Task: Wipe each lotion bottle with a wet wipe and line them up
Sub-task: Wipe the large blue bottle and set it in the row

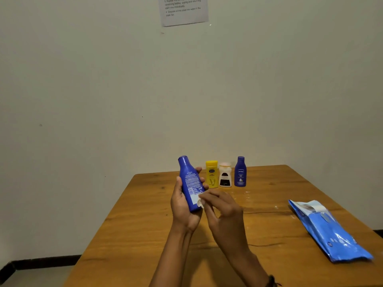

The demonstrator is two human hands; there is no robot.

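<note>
Three bottles (225, 175) stand on a wooden table (145, 235) against a plain wall (103, 90).

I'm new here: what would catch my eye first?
At the centre, the left hand grips a tilted dark blue plastic lotion bottle while the right hand holds a small white wet wipe against its lower part. Behind, a yellow bottle, a white dark-labelled bottle and a second dark blue bottle stand in a row at the far edge of the wooden table; a shiny blue wipe pack lies at the right.
</note>
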